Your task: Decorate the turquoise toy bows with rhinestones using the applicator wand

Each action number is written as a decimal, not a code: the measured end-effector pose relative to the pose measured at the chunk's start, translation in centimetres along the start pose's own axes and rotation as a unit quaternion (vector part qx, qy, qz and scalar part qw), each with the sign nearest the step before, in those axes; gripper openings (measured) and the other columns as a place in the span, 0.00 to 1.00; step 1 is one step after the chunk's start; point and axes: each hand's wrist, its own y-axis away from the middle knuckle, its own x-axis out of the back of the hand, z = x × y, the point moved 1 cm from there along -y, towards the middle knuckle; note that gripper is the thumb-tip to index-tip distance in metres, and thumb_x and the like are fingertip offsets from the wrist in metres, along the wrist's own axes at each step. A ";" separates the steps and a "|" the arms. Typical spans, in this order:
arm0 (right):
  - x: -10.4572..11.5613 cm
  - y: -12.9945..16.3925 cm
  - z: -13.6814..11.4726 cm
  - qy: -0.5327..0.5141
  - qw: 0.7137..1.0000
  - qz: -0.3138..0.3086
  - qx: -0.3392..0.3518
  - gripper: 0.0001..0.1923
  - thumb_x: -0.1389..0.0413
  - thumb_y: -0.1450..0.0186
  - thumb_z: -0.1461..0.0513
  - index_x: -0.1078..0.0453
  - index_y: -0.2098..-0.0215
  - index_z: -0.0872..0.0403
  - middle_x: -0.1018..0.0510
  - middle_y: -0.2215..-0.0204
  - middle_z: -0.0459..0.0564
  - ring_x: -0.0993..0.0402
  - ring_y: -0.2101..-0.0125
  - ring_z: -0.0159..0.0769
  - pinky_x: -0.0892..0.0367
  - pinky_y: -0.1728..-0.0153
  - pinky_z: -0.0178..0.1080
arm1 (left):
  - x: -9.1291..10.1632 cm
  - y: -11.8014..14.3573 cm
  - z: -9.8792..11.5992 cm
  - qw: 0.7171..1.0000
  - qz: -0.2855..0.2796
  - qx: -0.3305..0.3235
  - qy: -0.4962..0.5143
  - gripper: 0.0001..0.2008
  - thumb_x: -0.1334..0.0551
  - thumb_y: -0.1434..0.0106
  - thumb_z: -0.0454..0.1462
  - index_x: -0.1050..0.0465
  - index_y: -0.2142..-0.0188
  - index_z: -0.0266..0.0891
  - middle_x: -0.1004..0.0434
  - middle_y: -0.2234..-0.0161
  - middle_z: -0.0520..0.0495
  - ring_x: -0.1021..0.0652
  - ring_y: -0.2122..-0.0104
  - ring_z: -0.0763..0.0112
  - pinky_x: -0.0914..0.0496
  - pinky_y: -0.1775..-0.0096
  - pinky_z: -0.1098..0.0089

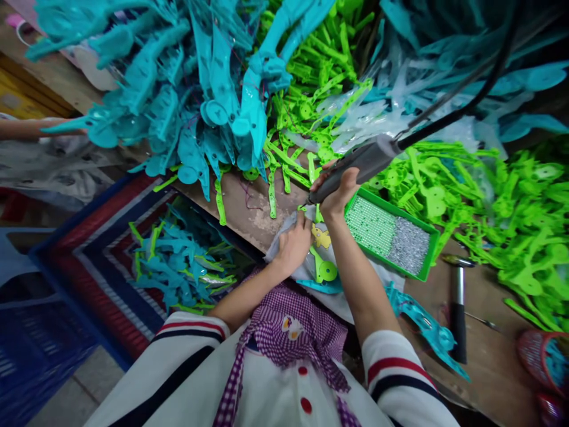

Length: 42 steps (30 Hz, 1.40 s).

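the right hand (338,188) was wrapped around a grey tool (355,167), its tip slanting down-left just above a green piece (326,270), which the left hand (293,244) pressed flat on the bench (249,207) just beside it.

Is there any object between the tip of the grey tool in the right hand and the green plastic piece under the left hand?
Nothing visible does. The right hand holds the grey corded tool pointing down at the green plastic piece, which the left hand steadies on a white cloth. The tool's very tip is hidden.
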 end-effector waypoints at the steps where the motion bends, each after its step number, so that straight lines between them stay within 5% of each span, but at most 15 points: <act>1: 0.0 0.0 0.0 0.007 1.000 0.005 0.000 0.39 0.59 0.44 0.26 0.31 0.69 0.48 0.40 0.83 0.40 0.31 0.82 0.33 0.34 0.81 0.38 | 0.0 0.0 0.0 1.000 -0.001 -0.001 0.001 0.20 0.46 0.28 0.37 0.33 0.38 0.37 0.43 0.31 0.30 0.17 0.60 0.59 0.21 0.66 0.63; 36: -0.9 0.1 -0.1 0.037 0.999 0.005 0.020 0.33 0.56 0.40 0.31 0.33 0.70 0.49 0.36 0.81 0.43 0.24 0.78 0.37 0.28 0.77 0.41 | -0.3 0.0 -0.1 1.000 0.013 -0.004 0.002 0.18 0.45 0.28 0.37 0.32 0.41 0.37 0.40 0.32 0.32 0.17 0.61 0.59 0.22 0.67 0.64; 42: -1.2 0.6 0.0 -0.006 1.000 -0.017 0.004 0.31 0.46 0.45 0.32 0.34 0.74 0.50 0.36 0.85 0.40 0.29 0.83 0.33 0.34 0.82 0.37 | 0.0 0.1 0.0 1.000 0.005 -0.001 -0.003 0.20 0.46 0.27 0.36 0.33 0.38 0.38 0.41 0.32 0.30 0.17 0.60 0.58 0.22 0.66 0.63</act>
